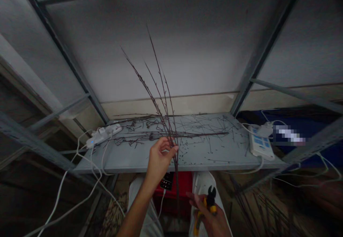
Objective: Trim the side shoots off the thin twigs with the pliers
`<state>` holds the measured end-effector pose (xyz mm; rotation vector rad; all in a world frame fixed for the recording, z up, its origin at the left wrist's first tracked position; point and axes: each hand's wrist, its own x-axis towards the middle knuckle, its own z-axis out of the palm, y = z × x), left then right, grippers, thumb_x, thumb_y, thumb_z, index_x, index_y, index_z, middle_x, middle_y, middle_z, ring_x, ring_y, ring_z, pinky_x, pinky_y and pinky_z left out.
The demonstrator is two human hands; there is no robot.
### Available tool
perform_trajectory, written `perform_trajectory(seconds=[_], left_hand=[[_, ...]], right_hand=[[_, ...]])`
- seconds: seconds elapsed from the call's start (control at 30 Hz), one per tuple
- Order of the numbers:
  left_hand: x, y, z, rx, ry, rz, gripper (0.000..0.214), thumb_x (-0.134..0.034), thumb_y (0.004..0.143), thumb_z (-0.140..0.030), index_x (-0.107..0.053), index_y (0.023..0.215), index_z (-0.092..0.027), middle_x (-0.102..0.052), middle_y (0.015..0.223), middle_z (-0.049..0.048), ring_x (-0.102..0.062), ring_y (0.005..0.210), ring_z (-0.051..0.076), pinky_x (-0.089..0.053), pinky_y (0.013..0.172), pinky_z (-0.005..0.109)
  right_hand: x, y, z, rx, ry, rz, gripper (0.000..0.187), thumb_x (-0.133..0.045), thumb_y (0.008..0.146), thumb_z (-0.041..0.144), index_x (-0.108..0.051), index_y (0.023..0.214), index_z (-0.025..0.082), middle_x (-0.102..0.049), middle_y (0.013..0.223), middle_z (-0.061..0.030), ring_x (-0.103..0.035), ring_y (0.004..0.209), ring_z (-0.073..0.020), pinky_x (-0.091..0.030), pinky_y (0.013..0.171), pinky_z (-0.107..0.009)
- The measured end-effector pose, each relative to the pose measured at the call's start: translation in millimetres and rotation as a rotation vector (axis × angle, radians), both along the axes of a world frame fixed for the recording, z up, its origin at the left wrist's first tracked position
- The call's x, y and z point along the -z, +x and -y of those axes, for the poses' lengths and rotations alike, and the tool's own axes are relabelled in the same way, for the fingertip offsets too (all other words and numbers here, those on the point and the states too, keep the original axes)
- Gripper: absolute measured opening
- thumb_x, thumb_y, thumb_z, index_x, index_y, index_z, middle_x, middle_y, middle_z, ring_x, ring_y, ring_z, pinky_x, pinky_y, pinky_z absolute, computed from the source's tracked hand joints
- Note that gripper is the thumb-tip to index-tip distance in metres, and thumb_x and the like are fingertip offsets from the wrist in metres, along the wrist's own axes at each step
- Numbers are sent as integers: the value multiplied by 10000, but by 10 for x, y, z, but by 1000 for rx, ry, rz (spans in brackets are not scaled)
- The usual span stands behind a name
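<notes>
Brown budded twigs (176, 165) fan up from frame centre, left hand (160, 154) pinching them, right hand (216, 218) gripping yellow-handled cutters (211, 197) lower right, likely bunching step, next move needing steady pinch.

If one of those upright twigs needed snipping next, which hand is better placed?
Probably the right: the right grip holds yellow-handled diagonal cutters, to the right of the twigs' lower ends. The left grip is busy pinching those twigs, so it can steady them.
</notes>
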<state>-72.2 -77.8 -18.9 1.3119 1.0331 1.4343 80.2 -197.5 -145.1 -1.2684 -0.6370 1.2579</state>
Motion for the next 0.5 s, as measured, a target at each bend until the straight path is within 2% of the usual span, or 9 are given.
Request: perform_trajectory(seconds=[0.1, 0.17, 0.2, 0.27, 0.33, 0.4, 0.5], left_hand=[[-36, 26, 74, 28, 17, -88, 207, -784, 784, -258, -698, 948, -166, -709, 810, 45, -634, 709, 158, -511, 607, 226], [-52, 69, 131, 45, 19, -122, 199, -785, 784, -255, -713, 947, -167, -719, 817, 52, -652, 728, 170, -518, 624, 234], [-54, 89, 158, 55, 22, -135, 195, -786, 785, -254, -723, 948, -169, -728, 831, 59, -666, 753, 183, -528, 642, 243], [-41, 113, 205, 66, 41, -161, 186, -786, 788, -251, -746, 953, -176, -745, 884, 74, -690, 830, 210, -548, 696, 262], [-6, 106, 236, 52, 57, -172, 190, -778, 798, -257, -763, 973, -186, -751, 939, 84, -695, 897, 232, -560, 710, 268], [45, 76, 255, 14, 47, -166, 236, -780, 794, -275, -770, 1015, -192, -750, 961, 88, -692, 916, 242, -569, 673, 260], [132, 31, 288, -10, -32, -113, 316, -792, 781, -326, -761, 1056, -174, -746, 922, 93, -688, 861, 243, -577, 584, 255]], right_hand=[[-221, 79, -82, -60, 29, 169, 474, -805, 687, 618, -722, 835, 175, -772, 904, -102, -674, 678, -216, -531, 630, -315], [-484, 109, -226, -119, 138, 247, 433, -803, 712, 581, -736, 897, 195, -770, 989, -92, -697, 876, -248, -538, 786, -319], [-627, 112, -315, -153, 179, 269, 438, -794, 737, 559, -735, 990, 206, -766, 1013, -84, -690, 958, -260, -530, 849, -329], [-885, 99, -500, -167, 247, 301, 454, -784, 754, 543, -718, 1044, 200, -761, 974, -79, -689, 922, -255, -532, 846, -344], [-1065, 73, -658, -161, 308, 313, 443, -780, 760, 535, -703, 1024, 188, -749, 955, -76, -683, 888, -244, -534, 833, -349], [-1143, 50, -763, -180, 343, 311, 442, -786, 754, 524, -689, 1014, 180, -735, 947, -74, -675, 884, -240, -534, 832, -351], [-1109, 42, -813, -247, 341, 318, 421, -802, 742, 493, -683, 997, 179, -719, 933, -67, -667, 881, -236, -532, 827, -349]])
